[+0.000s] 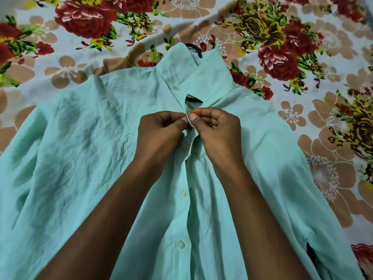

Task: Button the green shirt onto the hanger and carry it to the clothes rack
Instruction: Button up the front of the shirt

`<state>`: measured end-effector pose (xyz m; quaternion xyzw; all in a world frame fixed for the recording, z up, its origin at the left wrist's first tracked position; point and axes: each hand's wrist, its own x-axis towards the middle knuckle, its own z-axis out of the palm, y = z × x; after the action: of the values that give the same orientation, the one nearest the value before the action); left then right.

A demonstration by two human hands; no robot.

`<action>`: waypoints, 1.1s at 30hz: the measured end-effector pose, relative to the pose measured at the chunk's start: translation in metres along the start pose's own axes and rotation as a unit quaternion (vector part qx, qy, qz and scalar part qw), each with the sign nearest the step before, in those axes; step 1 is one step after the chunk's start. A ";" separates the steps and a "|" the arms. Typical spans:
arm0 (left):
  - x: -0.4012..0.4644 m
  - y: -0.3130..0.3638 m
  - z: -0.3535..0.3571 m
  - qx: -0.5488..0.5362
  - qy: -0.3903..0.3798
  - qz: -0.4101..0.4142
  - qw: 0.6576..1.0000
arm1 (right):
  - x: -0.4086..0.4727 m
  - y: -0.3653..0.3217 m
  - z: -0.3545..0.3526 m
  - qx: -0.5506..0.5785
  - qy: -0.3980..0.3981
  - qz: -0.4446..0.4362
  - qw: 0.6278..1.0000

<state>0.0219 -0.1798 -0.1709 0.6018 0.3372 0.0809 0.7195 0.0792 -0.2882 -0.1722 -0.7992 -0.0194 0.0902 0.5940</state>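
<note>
Head view: the green shirt (84, 142) lies front-up on a bed covered by a floral bedsheet (302, 47), collar away from the person, sleeves spread to either side. A black hanger (195, 49) sits inside it; its hook pokes out above the collar and a dark piece of it shows through the open neck gap.

The cloth looks thin, soft and creased, so I judge it light and limp: it will fold and slide unless it is held close to the seam. The doubled edge of the placket (188, 156) is the firmer place to take hold, right beside each button. For carrying, the hanger hook is the sensible hold, not the fabric.

The left hand (161, 132) has its grip narrow, thumb and forefinger pinching the placket edge just below the collar. The right hand (218, 130) meets it from the other side, its fingertips also pinched tight on the facing edge, nearly touching the left's. Whether a button sits between them I cannot tell.

Lower down, two pale buttons (183, 193) look fastened.
</note>
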 end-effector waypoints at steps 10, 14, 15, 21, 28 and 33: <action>0.003 -0.002 -0.003 0.012 -0.008 -0.002 1.000 | 0.001 0.000 -0.007 -0.081 -0.021 -0.033 0.996; 0.001 0.004 -0.003 0.014 -0.030 -0.017 0.999 | -0.005 -0.003 -0.002 -0.119 -0.011 -0.064 0.991; 0.001 0.005 -0.003 0.017 -0.038 -0.019 0.999 | -0.006 -0.003 -0.002 -0.116 -0.015 -0.067 0.991; 0.004 0.002 -0.005 -0.005 -0.027 -0.025 0.999 | -0.006 -0.004 -0.002 -0.128 0.016 -0.066 0.989; 0.001 -0.005 -0.004 0.001 -0.031 0.015 0.999 | -0.008 -0.010 0.000 -0.137 0.026 -0.102 0.985; -0.001 -0.008 -0.004 -0.001 -0.033 0.035 0.999 | -0.004 -0.009 0.005 -0.145 0.025 -0.105 0.984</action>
<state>0.0169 -0.1789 -0.1781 0.6151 0.2919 0.0862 0.7274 0.0754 -0.2813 -0.1646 -0.8723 -0.1014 0.0038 0.4782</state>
